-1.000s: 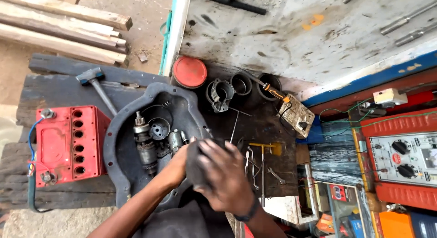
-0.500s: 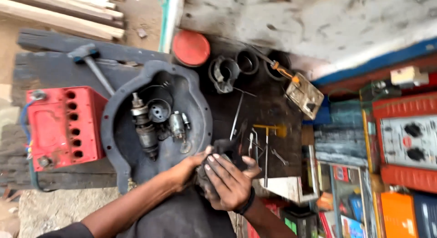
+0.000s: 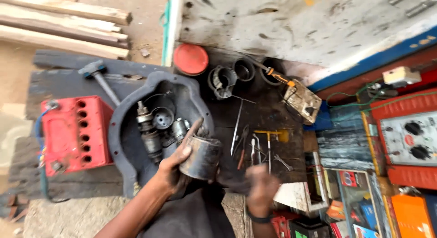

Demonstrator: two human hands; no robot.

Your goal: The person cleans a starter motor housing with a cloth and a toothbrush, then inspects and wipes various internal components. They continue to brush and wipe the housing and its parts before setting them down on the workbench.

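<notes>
Over the dark workbench point(image 3: 273, 115) we now grip the grimy metal cylinder point(image 3: 201, 157) in our left hand point(image 3: 175, 167) alone, since our right hand point(image 3: 260, 185) has dropped away, blurred, its grasp unclear.

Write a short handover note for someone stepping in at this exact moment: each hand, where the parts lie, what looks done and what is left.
Left hand grips a dark metal cylinder housing, held over the edge of the grey cover pan.
Right hand is blurred, apparently empty, beside the hand tools on the bench.
Armature shaft and small parts lie in the pan; red battery sits left of it.
Done: housing is out and apart from the other parts.
Left: it is not set down or fitted to anything.
</notes>
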